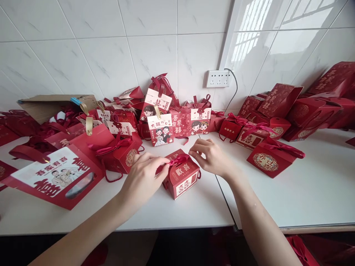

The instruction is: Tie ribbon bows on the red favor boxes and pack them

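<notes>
A small red gift box (183,179) with gold characters and a white label panel stands upright on the white table in front of me. A dark pink ribbon (179,159) lies tied across its top. My left hand (146,170) is closed, thumb and fingers pinching the ribbon's left side at the lid. On the other side, my right hand (209,155) is curled in a pinch at the ribbon's right end; the bit between its fingertips is small and partly hidden. Twisted red cord shows at the box's right side.
A larger red gift bag (59,173) leans at the left, beside a ribboned box (122,151). More ribboned boxes (271,159) stand at the right. Several decorated boxes (160,129) line the tiled wall below a power socket (218,79). A cardboard box (41,107) sits back left.
</notes>
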`<state>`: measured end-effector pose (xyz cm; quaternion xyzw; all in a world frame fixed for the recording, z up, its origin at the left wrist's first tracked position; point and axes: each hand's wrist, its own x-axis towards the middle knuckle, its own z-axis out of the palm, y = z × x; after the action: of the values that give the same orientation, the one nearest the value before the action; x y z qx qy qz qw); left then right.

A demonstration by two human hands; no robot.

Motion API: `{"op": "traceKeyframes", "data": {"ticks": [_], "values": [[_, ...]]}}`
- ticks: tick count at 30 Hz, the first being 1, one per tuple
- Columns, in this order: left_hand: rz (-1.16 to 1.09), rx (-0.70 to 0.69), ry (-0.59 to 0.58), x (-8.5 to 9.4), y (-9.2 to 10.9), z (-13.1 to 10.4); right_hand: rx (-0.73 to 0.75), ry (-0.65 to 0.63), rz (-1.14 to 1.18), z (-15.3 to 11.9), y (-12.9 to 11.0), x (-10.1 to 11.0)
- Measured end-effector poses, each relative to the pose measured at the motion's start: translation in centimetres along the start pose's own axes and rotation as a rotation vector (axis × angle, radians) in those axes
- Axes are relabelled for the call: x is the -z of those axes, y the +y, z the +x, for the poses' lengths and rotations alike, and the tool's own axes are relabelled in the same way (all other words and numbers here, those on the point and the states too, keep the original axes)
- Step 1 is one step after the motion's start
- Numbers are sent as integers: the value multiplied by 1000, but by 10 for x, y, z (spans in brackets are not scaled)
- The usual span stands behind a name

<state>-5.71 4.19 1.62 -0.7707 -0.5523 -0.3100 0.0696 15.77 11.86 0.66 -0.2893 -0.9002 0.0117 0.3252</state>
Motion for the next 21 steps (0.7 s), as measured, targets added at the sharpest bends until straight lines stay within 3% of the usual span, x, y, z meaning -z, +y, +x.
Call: {"op": "traceKeyframes", "data": {"ticks": [4, 7, 13, 17, 21], "values": [[-72, 70, -53, -3, 12, -10, -347, -97, 274, 1, -11, 2], [-200, 175, -60, -10, 19, -16, -483, -218, 463, 1, -18, -3], [-425, 423, -12, -24, 19, -20, -564, -267, 589, 3, -18, -9], [-613, 451, 21, -29, 9, -16, -548, -305, 758, 4, -15, -9], [-747, 483, -4, -29, 0, -9, -556, -287, 755, 4, -16, -13]]}}
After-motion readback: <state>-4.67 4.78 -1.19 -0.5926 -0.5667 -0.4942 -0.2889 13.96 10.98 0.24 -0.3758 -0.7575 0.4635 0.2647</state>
